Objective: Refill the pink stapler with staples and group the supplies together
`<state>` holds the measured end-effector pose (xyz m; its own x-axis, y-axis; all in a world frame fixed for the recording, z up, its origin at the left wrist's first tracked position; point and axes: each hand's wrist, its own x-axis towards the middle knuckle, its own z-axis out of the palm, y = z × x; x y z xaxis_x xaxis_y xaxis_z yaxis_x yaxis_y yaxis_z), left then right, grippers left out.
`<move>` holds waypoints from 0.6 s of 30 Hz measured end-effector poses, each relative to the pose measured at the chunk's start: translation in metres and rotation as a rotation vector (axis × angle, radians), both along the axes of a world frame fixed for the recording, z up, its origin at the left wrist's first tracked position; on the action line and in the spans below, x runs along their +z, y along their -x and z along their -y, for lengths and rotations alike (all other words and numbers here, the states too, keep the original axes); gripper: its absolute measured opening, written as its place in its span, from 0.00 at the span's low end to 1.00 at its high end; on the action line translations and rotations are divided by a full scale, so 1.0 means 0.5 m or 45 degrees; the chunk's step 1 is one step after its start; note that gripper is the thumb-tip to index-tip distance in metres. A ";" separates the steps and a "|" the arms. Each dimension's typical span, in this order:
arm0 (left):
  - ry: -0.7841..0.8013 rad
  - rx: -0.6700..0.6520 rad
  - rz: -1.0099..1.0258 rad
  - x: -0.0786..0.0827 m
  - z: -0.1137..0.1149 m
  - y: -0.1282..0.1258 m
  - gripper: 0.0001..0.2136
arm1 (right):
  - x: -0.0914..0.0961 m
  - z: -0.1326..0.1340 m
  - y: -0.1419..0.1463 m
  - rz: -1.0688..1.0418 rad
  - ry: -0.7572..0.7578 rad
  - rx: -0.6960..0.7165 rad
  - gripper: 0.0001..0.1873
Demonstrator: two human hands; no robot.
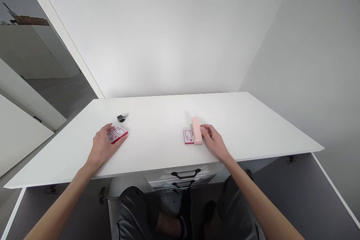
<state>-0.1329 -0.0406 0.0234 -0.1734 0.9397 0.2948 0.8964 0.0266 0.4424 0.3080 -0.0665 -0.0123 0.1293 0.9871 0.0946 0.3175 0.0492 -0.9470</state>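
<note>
Taking hold, we judge: our left hand (104, 144) loosely pinches the red box (117, 134) on the table (157, 146), while our right hand's (215, 143) open grip touches the pink stapler (196, 135), needing firmer closure to lift.

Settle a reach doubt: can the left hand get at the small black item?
Probably yes: the black item lies just past the left hand, bare desk between, though its fingers grip a red box.

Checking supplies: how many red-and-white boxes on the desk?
2 boxes: one at the left hand, one beside the pink stapler by the right hand; more may be hidden.
</note>
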 end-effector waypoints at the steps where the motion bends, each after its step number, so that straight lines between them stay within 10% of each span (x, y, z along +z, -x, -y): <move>1: -0.002 0.002 0.014 0.000 0.002 -0.001 0.43 | 0.001 0.001 0.000 -0.002 0.002 0.000 0.24; 18: -0.142 -0.310 -0.033 -0.009 0.015 -0.029 0.35 | 0.008 0.004 0.008 -0.013 -0.009 -0.003 0.25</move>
<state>-0.1183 -0.0483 0.0191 0.0628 0.9141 0.4005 0.8815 -0.2390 0.4072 0.3041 -0.0687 -0.0081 0.1329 0.9861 0.1002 0.3082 0.0550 -0.9497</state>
